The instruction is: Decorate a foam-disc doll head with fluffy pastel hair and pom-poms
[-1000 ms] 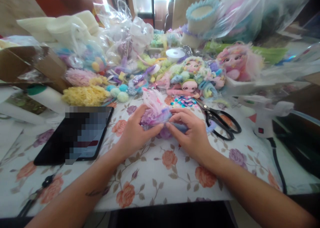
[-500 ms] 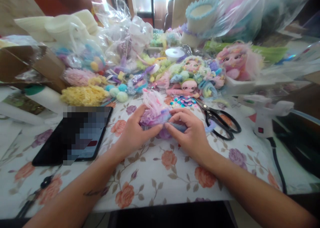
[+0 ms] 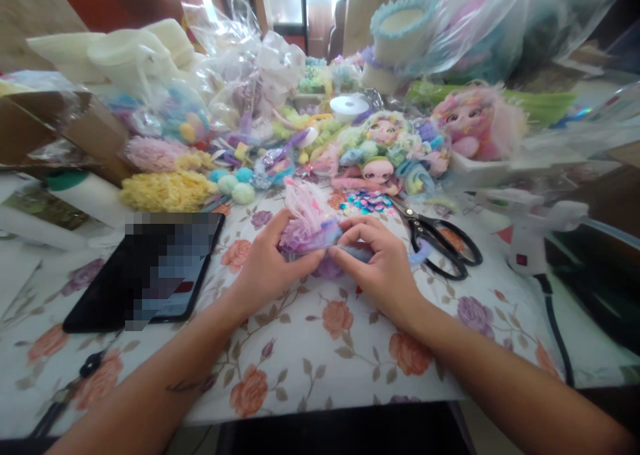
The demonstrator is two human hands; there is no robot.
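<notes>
The left hand [image 3: 267,262] and right hand [image 3: 383,262] grip a pink-and-purple bundle [image 3: 306,220] between their fingers, scissors [image 3: 423,227] just to their right.

The left arm [image 3: 200,352] and right arm [image 3: 495,365] are bare as far as they show, as are the left grip [image 3: 267,262] and right grip [image 3: 385,262]. A small tattoo [image 3: 184,387] marks the left arm: thin, dark, script-like strokes in a short line, too blurred to read.

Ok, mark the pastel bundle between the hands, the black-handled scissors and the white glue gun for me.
Pastel bundle [image 3: 307,210]: head view, on its pale pink strands.
Black-handled scissors [image 3: 421,226]: head view, on the handle just past the pivot.
White glue gun [image 3: 528,239]: head view, on its body above the switch.
</notes>
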